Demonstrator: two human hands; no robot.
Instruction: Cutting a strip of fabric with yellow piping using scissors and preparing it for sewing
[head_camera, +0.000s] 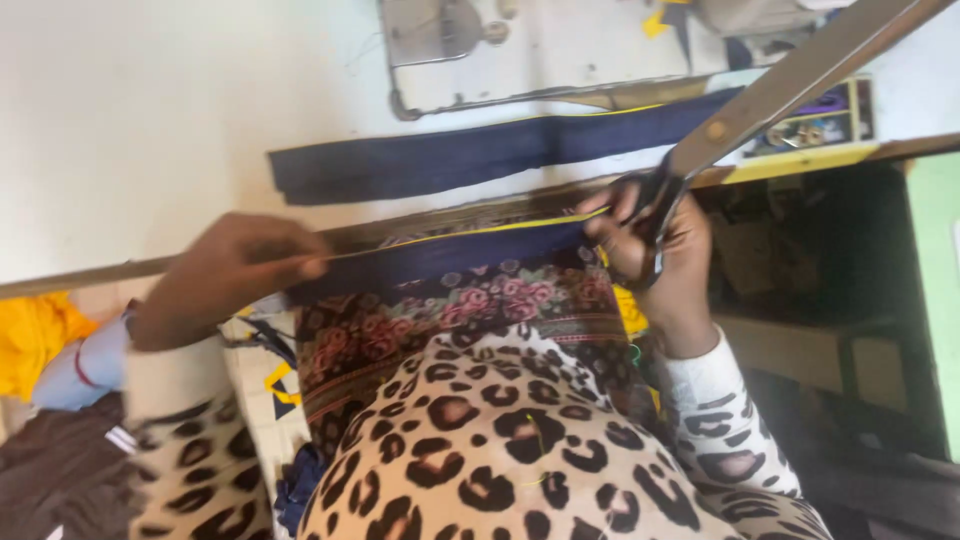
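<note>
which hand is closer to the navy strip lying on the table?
Right. The right hand, holding scissors, sits just below the navy strip near its right part. The left hand is lower and further off.

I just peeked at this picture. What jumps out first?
The big scissors jump out, slanting up to the top right from the right hand. Both hands stretch a navy strip with a yellow edge across the middle, the left hand pinching its other end.

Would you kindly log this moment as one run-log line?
left hand: pinches strip end | right hand: holds scissors and other end | navy strip: stretched taut over lap | second strip: on table
</note>
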